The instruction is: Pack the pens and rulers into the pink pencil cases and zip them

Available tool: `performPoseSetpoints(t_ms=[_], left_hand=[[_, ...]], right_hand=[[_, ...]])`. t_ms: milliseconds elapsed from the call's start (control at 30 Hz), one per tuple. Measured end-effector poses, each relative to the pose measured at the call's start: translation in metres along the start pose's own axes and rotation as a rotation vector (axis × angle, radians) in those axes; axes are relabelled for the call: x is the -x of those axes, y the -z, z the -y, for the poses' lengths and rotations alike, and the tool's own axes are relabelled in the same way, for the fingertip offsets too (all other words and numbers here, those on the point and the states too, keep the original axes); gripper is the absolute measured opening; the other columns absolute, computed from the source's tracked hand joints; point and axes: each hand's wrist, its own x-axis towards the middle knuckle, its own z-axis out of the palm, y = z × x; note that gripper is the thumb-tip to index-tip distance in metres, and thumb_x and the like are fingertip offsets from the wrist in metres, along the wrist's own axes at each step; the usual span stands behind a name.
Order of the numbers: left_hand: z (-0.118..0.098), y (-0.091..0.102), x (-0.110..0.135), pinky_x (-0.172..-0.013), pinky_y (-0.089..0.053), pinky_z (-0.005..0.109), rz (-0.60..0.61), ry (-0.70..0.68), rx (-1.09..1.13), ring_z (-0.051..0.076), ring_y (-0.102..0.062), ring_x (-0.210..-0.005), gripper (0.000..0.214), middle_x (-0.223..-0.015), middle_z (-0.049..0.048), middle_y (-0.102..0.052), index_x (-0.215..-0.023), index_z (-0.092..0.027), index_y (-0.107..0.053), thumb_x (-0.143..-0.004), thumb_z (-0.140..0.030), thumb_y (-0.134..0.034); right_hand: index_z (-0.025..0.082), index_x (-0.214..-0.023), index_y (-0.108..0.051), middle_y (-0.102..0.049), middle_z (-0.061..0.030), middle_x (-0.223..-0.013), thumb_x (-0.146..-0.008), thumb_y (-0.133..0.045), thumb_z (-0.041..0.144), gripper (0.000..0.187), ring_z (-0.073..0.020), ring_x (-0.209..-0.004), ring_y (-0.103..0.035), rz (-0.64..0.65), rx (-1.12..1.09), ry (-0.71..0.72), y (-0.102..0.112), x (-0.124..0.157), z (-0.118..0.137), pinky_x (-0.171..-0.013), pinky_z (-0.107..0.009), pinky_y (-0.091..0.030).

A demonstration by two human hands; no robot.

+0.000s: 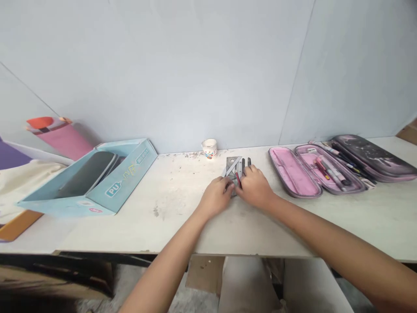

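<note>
My left hand [217,194] and my right hand [256,186] meet near the middle of the table, fingers curled inward around a small group of stationery. A clear set square [233,165] lies slantwise over a flat grey piece [230,161] just beyond my left fingertips. Between the hands is a slim red pen [238,178], close to my right thumb. Dark pens or sticks [249,161] poke out past my right fingers. What each hand actually grips is hidden by the fingers.
A small white cup [209,148] stands by the wall amid shavings. To the right lie an unzipped pink pencil case [295,174] with pens and a closed black case [374,156]. At left, a light-blue box [130,174] holds a grey case [87,174]; a pink roll [68,137] leans behind.
</note>
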Motion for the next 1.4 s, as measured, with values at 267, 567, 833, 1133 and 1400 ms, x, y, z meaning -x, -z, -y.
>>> performPoseSetpoints(t_ms=[267, 567, 833, 1133, 1400], left_hand=[[-0.045, -0.034, -0.032, -0.053, -0.036, 0.022, -0.02, 0.119, 0.514, 0.01, -0.044, -0.057, 0.028, -0.059, -0.0035, -0.048, -0.065, -0.016, -0.05, -0.074, -0.043, -0.054], [-0.145, -0.105, -0.101, -0.056, -0.038, 0.023, 0.095, -0.018, 0.546, 0.011, -0.047, -0.059, 0.03, -0.061, -0.0023, -0.05, -0.068, -0.016, -0.049, -0.078, -0.044, -0.05], [-0.211, -0.141, -0.141, -0.08, -0.042, 0.031, 0.104, -0.358, 0.163, 0.017, -0.053, -0.086, 0.016, -0.088, 0.0063, -0.058, -0.089, -0.016, -0.055, -0.083, -0.023, -0.043], [-0.209, -0.16, -0.14, -0.084, -0.042, 0.035, 0.095, -0.398, 0.081, 0.019, -0.051, -0.091, 0.013, -0.09, 0.0078, -0.055, -0.089, -0.015, -0.052, -0.083, -0.022, -0.043], [-0.187, -0.144, -0.094, -0.086, -0.041, 0.035, 0.048, -0.433, 0.115, 0.019, -0.051, -0.093, 0.016, -0.093, 0.0074, -0.053, -0.095, -0.015, -0.052, -0.082, -0.019, -0.043]], right_hand=[[0.012, -0.087, -0.062, -0.054, -0.0131, -0.098, -0.079, -0.045, 0.024, 0.022, -0.0265, -0.101, -0.041, -0.291, -0.002, 0.048, 0.021, 0.046, -0.044, -0.082, -0.037, -0.035], [0.013, -0.088, -0.061, -0.053, -0.0136, -0.102, -0.082, -0.046, 0.027, 0.021, -0.0276, -0.109, -0.038, -0.332, 0.125, -0.133, 0.039, 0.103, -0.159, -0.088, -0.039, -0.033], [0.011, -0.089, -0.062, -0.053, -0.0164, -0.099, -0.083, -0.044, 0.033, 0.029, -0.0291, -0.101, -0.04, -0.176, 0.191, -0.402, 0.04, 0.119, -0.243, -0.08, -0.039, -0.033], [0.012, -0.09, -0.055, -0.053, -0.0146, -0.093, -0.084, -0.039, 0.029, 0.025, -0.0281, -0.093, -0.043, -0.191, 0.111, -0.373, 0.042, 0.133, -0.255, -0.078, -0.038, -0.034], [0.014, -0.093, -0.051, -0.053, -0.0121, -0.092, -0.079, -0.036, 0.012, 0.021, -0.0257, -0.093, -0.045, -0.406, -0.157, -0.335, 0.027, 0.13, -0.211, -0.082, -0.037, -0.035]])
